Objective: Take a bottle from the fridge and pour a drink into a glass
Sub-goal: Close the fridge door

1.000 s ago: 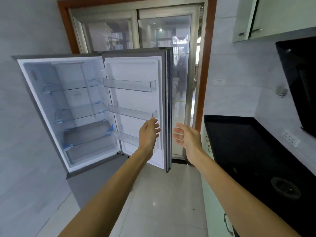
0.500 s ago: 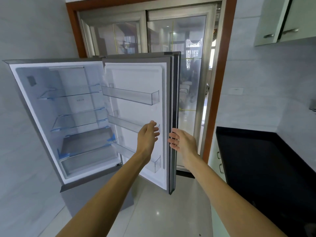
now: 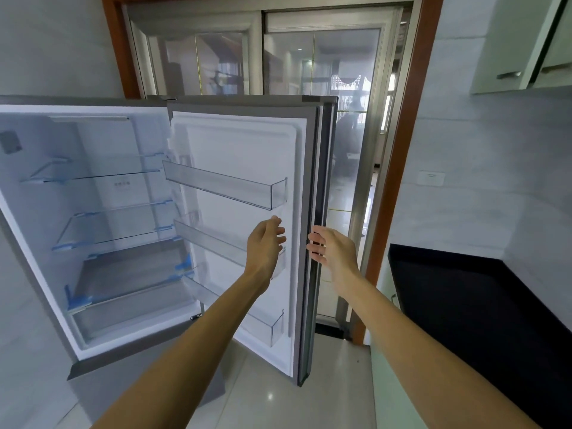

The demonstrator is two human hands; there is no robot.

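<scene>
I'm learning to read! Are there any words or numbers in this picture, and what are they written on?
No text here can be read.
Small grey marking on the back wall inside the fridge: too blurred to read.
Grey sticker on the fridge's left inner wall: too blurred to read.
White wall plate right of the doorway: faint mark, too small to read.

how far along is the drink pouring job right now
Done: the grey fridge door stands open. In hand: nothing; the left hand and right hand flank the door's edge. Left: everything else. No bottle or glass is in view, and the clear glass shelves look bare.
</scene>
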